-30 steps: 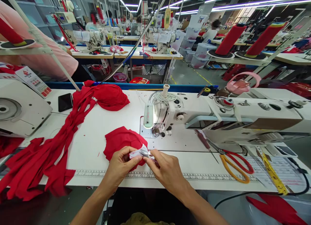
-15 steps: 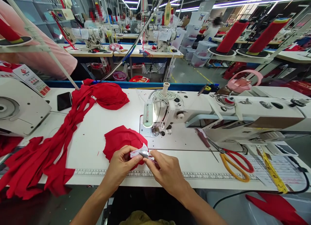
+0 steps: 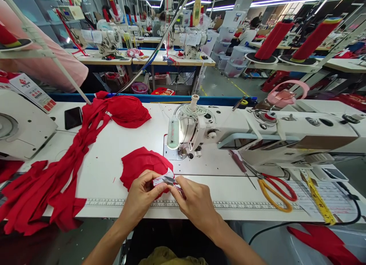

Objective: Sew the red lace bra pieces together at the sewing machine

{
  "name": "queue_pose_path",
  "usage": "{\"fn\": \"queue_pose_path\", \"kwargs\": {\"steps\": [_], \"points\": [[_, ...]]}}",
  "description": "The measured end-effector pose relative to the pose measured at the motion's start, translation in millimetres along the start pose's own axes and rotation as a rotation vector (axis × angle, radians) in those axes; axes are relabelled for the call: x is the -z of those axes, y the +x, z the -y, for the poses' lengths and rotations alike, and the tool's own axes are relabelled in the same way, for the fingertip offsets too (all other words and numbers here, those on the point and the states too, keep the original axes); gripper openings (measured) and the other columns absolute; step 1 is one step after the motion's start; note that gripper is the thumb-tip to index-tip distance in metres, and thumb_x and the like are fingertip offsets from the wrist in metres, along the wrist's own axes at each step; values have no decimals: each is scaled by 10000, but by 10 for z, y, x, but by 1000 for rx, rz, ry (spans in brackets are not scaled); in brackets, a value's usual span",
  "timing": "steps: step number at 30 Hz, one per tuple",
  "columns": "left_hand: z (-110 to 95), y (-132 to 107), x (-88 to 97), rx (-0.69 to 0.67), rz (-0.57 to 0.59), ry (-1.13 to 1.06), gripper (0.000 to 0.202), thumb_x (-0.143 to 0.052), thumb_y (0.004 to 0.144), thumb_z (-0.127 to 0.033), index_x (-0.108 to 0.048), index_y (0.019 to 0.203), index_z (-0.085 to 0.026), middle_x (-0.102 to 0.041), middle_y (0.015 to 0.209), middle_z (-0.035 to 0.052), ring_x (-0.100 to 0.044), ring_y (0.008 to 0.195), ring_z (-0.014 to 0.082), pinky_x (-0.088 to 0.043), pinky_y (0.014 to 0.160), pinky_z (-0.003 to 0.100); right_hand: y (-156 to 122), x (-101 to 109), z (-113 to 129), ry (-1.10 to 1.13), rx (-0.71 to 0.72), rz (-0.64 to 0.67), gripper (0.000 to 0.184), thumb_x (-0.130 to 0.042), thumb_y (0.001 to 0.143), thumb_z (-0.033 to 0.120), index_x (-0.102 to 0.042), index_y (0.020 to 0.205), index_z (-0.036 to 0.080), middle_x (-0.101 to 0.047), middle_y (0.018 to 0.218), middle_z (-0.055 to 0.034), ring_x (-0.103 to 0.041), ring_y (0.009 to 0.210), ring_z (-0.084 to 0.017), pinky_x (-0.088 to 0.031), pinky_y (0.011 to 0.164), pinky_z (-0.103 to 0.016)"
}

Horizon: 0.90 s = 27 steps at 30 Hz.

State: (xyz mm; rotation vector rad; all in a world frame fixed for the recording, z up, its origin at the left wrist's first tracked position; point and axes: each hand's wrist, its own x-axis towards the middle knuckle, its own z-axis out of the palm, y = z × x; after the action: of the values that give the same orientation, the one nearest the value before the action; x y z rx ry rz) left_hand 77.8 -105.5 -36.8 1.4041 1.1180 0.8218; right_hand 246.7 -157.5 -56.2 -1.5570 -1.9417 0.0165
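My left hand [image 3: 140, 198] and my right hand [image 3: 195, 204] meet at the table's front edge, both pinching a small white label [image 3: 162, 178] between their fingertips. A thin metal tool, maybe tweezers, shows at my right fingers; I cannot make it out for sure. Just behind the label lies a small red fabric piece [image 3: 140, 166] on the white table [image 3: 120, 143]. The sewing machine head [image 3: 185, 133] stands directly beyond my hands.
A long pile of red fabric strips [image 3: 57, 173] runs along the left. Scissors with orange and red handles [image 3: 274, 190] and a yellow tape measure [image 3: 318, 200] lie at the right. A black phone [image 3: 73, 117] rests far left. Red thread cones [image 3: 274, 40] stand behind.
Both hands keep the same pinch on the label. The view has drifted slightly; nothing else has shifted.
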Motion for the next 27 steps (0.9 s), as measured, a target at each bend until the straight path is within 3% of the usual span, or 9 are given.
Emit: {"fn": "queue_pose_path", "kwargs": {"steps": [6, 12, 22, 27], "points": [[-18, -6, 4, 53, 35, -15, 258, -727, 761, -454, -719, 777, -196, -603, 788, 20, -532, 724, 155, -426, 611, 241, -23, -41, 22, 7, -7, -9, 338, -422, 1051, 362, -540, 780, 198, -589, 607, 26, -480, 479, -102, -256, 498, -266], [6, -4, 16, 83, 56, -32, 275, -734, 757, -449, -686, 725, -180, -534, 733, 2, -467, 683, 132, -383, 593, 235, -44, -95, 7, -57, 74, -33, 355, -403, 1059, 346, -577, 794, 187, -589, 616, 8, -516, 522, -122, -275, 529, -277], [60, 14, 12, 93, 57, 10, 307, -735, 750, -464, -669, 683, -172, -492, 696, -5, -434, 661, 127, -355, 581, 239, -34, -87, -42, -202, 176, -110, 367, -406, 1061, 360, -614, 816, 183, -543, 583, 10, -463, 506, -135, -255, 535, -303], [31, -3, 20, 78, 100, 71, 294, -663, 821, -485, -745, 829, -202, -587, 818, 28, -513, 764, 165, -396, 649, 255, -51, -93, -73, -121, 112, -67, 349, -409, 1061, 348, -579, 801, 188, -577, 627, 12, -500, 530, -128, -277, 547, -294]]}}
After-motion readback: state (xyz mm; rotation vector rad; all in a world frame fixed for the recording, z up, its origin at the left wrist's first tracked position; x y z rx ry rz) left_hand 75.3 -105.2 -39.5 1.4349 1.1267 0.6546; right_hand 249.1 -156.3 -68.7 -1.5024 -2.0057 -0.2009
